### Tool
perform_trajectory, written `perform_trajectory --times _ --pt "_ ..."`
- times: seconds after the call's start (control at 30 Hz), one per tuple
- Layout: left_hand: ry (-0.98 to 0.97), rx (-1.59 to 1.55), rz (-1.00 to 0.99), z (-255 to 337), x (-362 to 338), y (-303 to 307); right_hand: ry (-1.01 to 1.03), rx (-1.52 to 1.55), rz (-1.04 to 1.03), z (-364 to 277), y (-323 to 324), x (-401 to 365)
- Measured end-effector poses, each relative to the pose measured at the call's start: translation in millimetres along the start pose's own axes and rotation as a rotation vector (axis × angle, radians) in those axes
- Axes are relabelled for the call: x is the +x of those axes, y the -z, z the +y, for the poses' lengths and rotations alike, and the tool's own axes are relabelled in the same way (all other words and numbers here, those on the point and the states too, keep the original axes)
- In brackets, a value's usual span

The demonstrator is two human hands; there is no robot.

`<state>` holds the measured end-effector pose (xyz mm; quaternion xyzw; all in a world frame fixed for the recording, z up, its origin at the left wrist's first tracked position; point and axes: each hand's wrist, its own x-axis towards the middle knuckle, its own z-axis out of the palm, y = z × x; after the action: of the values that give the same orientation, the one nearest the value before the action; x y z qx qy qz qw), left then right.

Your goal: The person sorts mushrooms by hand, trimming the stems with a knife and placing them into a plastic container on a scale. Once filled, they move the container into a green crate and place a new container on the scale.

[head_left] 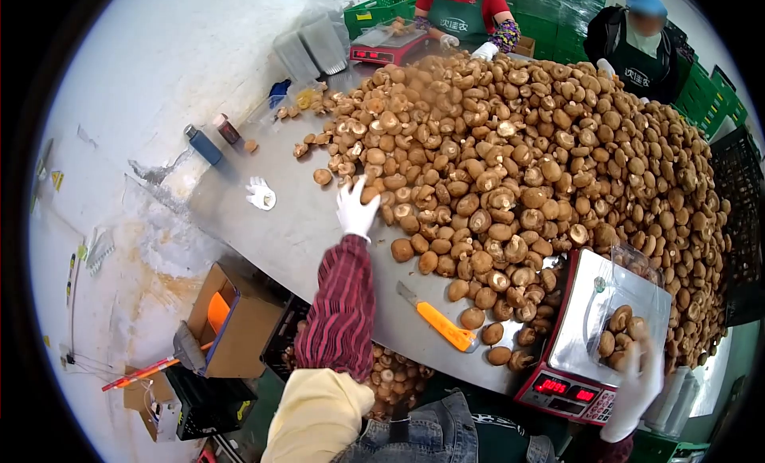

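My left hand, in a white glove, reaches the left edge of a big pile of brown mushrooms. Its fingers are spread at the outermost mushrooms. On the right, my gloved right hand is smeared by motion beside several mushrooms in a clear plastic tray. The tray sits on the metal plate of a red digital scale with lit red digits. Between my hands, an orange utility knife with its blade out lies on the metal table.
A white glove, a blue bottle and a dark bottle are on the table's left side. Across the pile, one person stands by another red scale; a second person is at the far right. A cardboard box stands below left.
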<state>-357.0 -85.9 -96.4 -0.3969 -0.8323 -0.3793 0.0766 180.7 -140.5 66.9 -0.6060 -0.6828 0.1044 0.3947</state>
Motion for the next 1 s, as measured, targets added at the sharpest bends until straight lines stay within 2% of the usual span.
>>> perform_trajectory --times 0.03,0.07,0.1,0.13,0.17,0.23,0.27,0.3,0.47,0.53,0.67,0.73,0.8,0.87,1.0 --pt "-0.057 0.025 0.023 0 -14 1 0.320 -0.010 -0.047 -9 -12 -5" --pt "-0.115 0.051 0.045 -2 -29 4 0.229 -0.053 -0.323 -18 -15 -19" --pt "-0.187 0.081 0.043 -4 -43 11 0.414 0.084 -0.326 -53 -32 -20" --pt "-0.260 0.113 0.038 -6 -55 20 0.389 -0.039 -0.669 -73 -41 -21" --pt "-0.280 0.077 0.033 -8 -65 27 0.472 -0.001 -0.856 -67 -69 -29" --pt "-0.295 0.028 -0.079 -7 -88 42 0.733 0.047 -0.738 -65 -114 -55" --pt "-0.313 -0.011 -0.135 -8 -98 46 0.804 0.033 -0.753 -60 -135 -66" --pt "-0.352 0.102 -0.194 -9 -107 50 0.804 -0.027 -0.747 -62 -152 -74" --pt "-0.424 -0.002 -0.229 9 -110 68 0.854 -0.198 -0.660 -55 -210 -99" --pt "-0.469 -0.053 -0.230 15 -94 68 0.953 -0.390 -0.533 -53 -219 -104" --pt "-0.323 -0.209 -0.011 25 -13 37 0.946 -0.421 -0.538 -57 -217 -103" --pt "-0.056 -0.287 -0.133 24 33 18 0.876 -0.326 -0.645 -55 -216 -105" --pt "-0.063 -0.054 -0.124 23 63 -3 0.863 -0.321 -0.643 -53 -216 -106" --pt "-0.131 -0.046 -0.117 -1 81 -43 0.900 -0.263 -0.657 -53 -213 -105" --pt "-0.135 0.094 -0.045 23 69 -39 0.889 -0.254 -0.646 -56 -210 -102"
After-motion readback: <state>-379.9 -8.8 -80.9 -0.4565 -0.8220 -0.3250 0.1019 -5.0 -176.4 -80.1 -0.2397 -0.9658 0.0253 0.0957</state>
